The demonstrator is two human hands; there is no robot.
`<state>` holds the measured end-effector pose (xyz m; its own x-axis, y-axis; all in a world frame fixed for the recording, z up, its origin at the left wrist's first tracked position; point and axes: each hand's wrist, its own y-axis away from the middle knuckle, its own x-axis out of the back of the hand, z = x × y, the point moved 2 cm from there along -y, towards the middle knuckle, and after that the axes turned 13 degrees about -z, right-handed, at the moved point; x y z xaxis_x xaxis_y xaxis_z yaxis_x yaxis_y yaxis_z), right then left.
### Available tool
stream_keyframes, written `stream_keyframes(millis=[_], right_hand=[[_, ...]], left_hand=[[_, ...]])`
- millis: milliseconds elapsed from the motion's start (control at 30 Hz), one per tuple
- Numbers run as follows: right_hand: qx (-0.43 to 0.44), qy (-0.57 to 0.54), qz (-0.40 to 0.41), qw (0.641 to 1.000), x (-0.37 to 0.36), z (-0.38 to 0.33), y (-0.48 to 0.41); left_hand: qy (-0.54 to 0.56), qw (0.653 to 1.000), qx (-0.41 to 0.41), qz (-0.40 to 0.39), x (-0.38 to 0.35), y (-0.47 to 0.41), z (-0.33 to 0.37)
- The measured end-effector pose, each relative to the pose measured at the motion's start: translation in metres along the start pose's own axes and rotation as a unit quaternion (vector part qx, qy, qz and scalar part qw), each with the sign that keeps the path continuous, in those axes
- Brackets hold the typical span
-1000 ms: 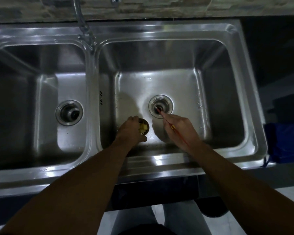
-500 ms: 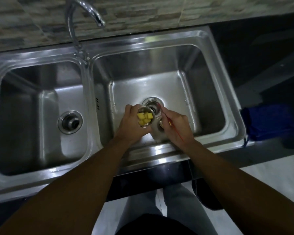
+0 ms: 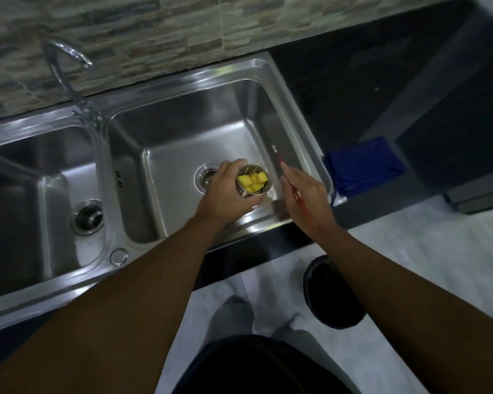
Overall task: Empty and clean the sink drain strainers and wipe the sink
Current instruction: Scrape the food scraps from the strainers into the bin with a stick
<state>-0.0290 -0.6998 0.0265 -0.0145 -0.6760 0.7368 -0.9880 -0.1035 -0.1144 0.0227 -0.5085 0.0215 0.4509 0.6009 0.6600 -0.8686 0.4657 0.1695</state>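
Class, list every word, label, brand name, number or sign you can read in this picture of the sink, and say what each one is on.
None: no readable text shows anywhere.
Divider wall of the sink: small dark marks, which look like slots, not letters.
Red stick in the right hand: pale tip, too blurred to show any print.
Strainer in the left hand: only perforations and yellow pieces.

Strainer [image 3: 252,182] of yellow chunks [image 3: 253,182] in left hand [image 3: 225,194]

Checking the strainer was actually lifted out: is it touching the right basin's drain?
Apart. The head view shows the left hand holding the strainer to the right of the uncovered drain.
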Motion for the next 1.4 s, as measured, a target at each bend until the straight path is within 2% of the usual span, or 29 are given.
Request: stream_keyframes(millis=[200, 333, 633, 833, 900, 967, 1067, 1233, 1300, 1400], right_hand=[[-0.009, -0.019, 0.108, 0.994, 0.060, 0.046, 0.081], [-0.037, 0.005, 0.148, 0.988, 0.092, 0.078, 0.139], [-0.186, 0.026, 0.123, 0.975, 0.110, 0.137, 0.259], [-0.290, -0.003, 0.079, 0.954, 0.082, 0.166, 0.319], [-0.308, -0.019, 0.077, 0.948, 0.066, 0.174, 0.337], [-0.317, -0.086, 0.099, 0.939, 0.049, 0.181, 0.351], [-0.344, -0.058, 0.089, 0.933, 0.029, 0.185, 0.367], [-0.323, -0.055, 0.111, 0.938, -0.005, 0.203, 0.378], [-0.299, -0.020, 0.081, 0.950, -0.015, 0.210, 0.375], [-0.280, -0.027, 0.038, 0.959, -0.032, 0.226, 0.377]], left_hand=[[-0.027, 0.999, -0.034, -0.026, -0.065, -0.001, 0.074], [-0.021, 0.995, -0.077, -0.056, -0.115, 0.006, 0.114], [-0.040, 0.979, -0.119, -0.162, -0.228, 0.032, 0.159], [-0.115, 0.950, -0.105, -0.271, -0.297, 0.027, 0.151], [-0.149, 0.938, -0.122, -0.287, -0.319, 0.022, 0.142], [-0.178, 0.929, -0.137, -0.294, -0.338, 0.016, 0.130], [-0.203, 0.920, -0.135, -0.308, -0.362, 0.004, 0.111], [-0.237, 0.902, -0.144, -0.332, -0.402, -0.015, 0.083], [-0.244, 0.894, -0.144, -0.348, -0.418, -0.018, 0.073], [-0.249, 0.885, -0.135, -0.369, -0.440, -0.021, 0.060]])
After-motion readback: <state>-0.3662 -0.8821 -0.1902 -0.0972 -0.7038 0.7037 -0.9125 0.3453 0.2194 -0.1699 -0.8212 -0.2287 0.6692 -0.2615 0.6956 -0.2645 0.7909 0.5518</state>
